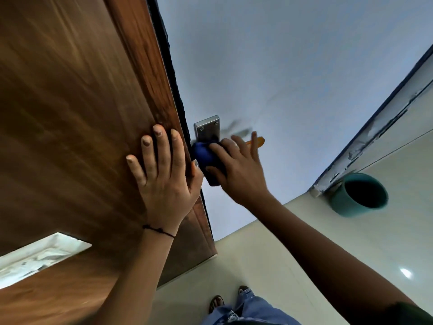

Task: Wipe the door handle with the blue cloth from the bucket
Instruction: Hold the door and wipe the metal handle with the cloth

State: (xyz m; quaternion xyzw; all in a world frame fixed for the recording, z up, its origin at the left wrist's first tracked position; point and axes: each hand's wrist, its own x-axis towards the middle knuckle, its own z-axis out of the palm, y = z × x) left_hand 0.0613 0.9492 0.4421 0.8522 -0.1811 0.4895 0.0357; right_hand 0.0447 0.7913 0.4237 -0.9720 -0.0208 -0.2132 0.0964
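My left hand (161, 174) lies flat, fingers spread, bracing the door (70, 113). My right hand (236, 170) presses the soft blue cloth (202, 154), bunched, around the door handle (207, 129) just beyond it. It should mould easily.

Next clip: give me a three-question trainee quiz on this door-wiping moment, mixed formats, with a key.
1. True or false: the left hand lies flat on the wooden door.
2. Multiple choice: where is the blue cloth?
A. in the bucket
B. in the right hand, just below the metal plate
C. on the floor
3. Fill in: the bucket stands on the floor at the foot of the ____.

Key: 1 true; 2 B; 3 wall
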